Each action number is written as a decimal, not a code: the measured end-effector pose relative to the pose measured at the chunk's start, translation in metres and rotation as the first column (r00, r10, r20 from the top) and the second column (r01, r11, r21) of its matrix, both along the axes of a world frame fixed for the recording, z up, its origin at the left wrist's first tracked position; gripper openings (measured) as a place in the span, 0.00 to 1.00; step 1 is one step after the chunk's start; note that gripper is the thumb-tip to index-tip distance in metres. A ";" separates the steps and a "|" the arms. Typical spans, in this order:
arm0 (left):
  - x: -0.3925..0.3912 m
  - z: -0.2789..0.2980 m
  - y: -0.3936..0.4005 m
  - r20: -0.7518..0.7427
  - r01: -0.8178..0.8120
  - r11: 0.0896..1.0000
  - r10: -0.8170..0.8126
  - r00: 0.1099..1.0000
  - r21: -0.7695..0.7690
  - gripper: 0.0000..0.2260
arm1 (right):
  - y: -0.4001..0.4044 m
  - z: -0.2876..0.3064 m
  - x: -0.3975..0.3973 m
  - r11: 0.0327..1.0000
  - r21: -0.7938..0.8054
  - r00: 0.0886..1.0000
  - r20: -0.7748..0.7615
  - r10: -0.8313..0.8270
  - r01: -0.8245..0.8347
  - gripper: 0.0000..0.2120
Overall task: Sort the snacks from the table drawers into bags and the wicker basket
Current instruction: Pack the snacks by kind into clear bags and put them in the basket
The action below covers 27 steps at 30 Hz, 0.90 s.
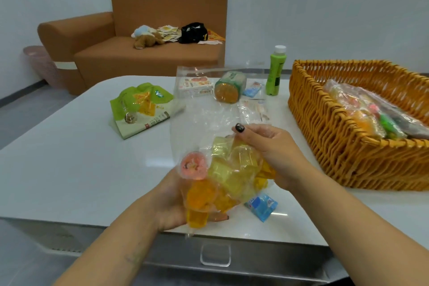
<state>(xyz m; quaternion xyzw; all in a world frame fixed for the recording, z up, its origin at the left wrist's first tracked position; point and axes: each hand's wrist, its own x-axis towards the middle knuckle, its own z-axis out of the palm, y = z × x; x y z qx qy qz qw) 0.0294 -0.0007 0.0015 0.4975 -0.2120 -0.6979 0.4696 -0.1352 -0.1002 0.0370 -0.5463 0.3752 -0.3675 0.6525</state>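
Note:
A clear plastic bag [204, 121] holds several yellow and orange jelly cups [227, 176] and one pink cup [193, 165]. My left hand [171, 202] cups the bag from below. My right hand [271, 151] grips the bag's side above the cups. The wicker basket [336, 141] stands at the right with filled snack bags [371, 111] inside. A blue wrapped snack [262, 205] lies on the white table [81, 158] just right of the bag.
A green packet pile [139, 107], a snack box [195, 87], a round tin [228, 87], small packets [254, 89] and a green bottle [276, 72] lie farther back. A drawer handle [215, 255] shows below the table's edge. A brown sofa [144, 51] stands behind.

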 end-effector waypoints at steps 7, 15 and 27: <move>-0.012 0.013 0.004 0.343 -0.027 0.937 0.154 0.927 -0.349 0.38 | 0.011 -0.016 -0.033 0.921 0.042 0.921 -0.043 -0.387 0.388 0.03; -0.024 0.013 -0.014 0.461 -0.192 0.892 0.383 0.800 -0.409 0.13 | 0.017 -0.016 -0.040 0.989 0.002 0.972 -0.185 -0.142 0.145 0.09; -0.003 0.022 -0.013 0.356 -0.191 0.862 0.382 0.852 -0.469 0.11 | -0.024 0.006 -0.077 0.985 -0.007 0.978 -0.119 0.171 -0.173 0.15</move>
